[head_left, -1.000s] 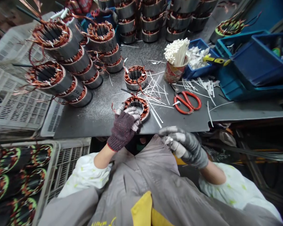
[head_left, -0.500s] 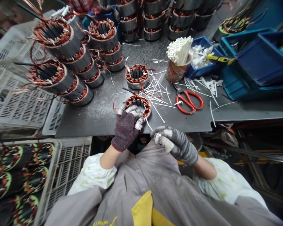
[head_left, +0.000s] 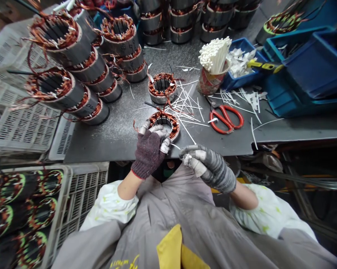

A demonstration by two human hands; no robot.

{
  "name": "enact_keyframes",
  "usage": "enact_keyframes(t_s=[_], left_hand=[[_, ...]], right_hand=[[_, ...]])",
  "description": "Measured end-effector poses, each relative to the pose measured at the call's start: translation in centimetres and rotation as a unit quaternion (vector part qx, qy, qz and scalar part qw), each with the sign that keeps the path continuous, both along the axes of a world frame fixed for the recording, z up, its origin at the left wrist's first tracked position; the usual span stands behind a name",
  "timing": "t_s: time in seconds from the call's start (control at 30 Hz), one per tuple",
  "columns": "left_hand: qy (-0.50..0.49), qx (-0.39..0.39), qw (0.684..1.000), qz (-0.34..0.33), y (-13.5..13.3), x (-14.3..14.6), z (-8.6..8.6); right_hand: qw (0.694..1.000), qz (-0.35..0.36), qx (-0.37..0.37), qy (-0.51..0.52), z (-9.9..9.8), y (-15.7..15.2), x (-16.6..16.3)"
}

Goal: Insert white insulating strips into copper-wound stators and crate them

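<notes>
A motor stator (head_left: 174, 129) with copper windings stands at the table's front edge. My left hand (head_left: 150, 151), in a dark purple glove with white-wrapped fingertips, grips its near left rim. My right hand (head_left: 209, 166), in a grey striped glove, is closed in a pinch just off the edge, to the right of the stator. From its fingertips a thin white cord (head_left: 176, 146) reaches to the stator's near side. A second stator (head_left: 162, 91) stands right behind the first. Loose white cords (head_left: 186, 108) lie to the right of both stators.
Red-handled scissors (head_left: 226, 118) lie on the right. Behind them stand a cup (head_left: 209, 82) full of white cords and a blue bin (head_left: 235, 81) of white scraps with a yellow cutter (head_left: 265, 66) on it. Stacked stators (head_left: 73, 48) rise at left and back; a crate (head_left: 67, 209) holds more.
The white cord between my right hand and the stator lies flatter than before. Both hands keep nearly the same place, and the whole view has shifted slightly.
</notes>
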State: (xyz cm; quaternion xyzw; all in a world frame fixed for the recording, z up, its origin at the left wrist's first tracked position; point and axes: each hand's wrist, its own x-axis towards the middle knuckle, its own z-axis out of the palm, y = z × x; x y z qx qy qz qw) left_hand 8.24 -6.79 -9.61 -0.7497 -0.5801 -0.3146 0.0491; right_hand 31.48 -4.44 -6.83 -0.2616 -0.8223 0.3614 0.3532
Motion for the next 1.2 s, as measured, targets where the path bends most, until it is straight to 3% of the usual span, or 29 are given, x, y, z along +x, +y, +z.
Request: enact_keyframes(t_s=[0.1, 0.4, 0.63, 0.77, 0.87, 0.93, 1.2], left_hand=[[-0.002, 0.007, 1.000, -0.016, 0.0, -0.2, 0.1], [-0.020, -0.025, 0.999, -0.007, 0.1, -0.3, -0.1], [-0.047, -0.012, 0.998, 0.034, -0.1, 0.5, -0.3], [-0.124, 0.012, 0.989, 0.083, -0.1, 1.4, -0.3], [-0.108, 0.017, 0.993, 0.049, 0.2, 1.7, -0.2], [-0.083, 0.026, 0.996, 0.033, 0.2, 1.7, -0.2], [-0.063, 0.061, 0.996, -0.025, -0.2, 1.1, -0.1]], right_hand=[[0.999, -0.035, -0.003, 0.002, -0.2, -0.7, 0.9], [0.996, -0.039, -0.071, 0.036, -2.7, -2.7, 1.0], [0.995, -0.053, -0.051, 0.067, -2.7, 0.2, -2.3], [0.967, -0.091, -0.195, 0.134, -3.2, 2.1, -4.5], [0.932, -0.110, -0.309, 0.152, -3.4, 2.4, -4.9], [0.926, -0.117, -0.329, 0.145, -3.4, 2.4, -4.8], [0.979, -0.143, -0.135, 0.045, -4.1, 3.8, -5.6]])
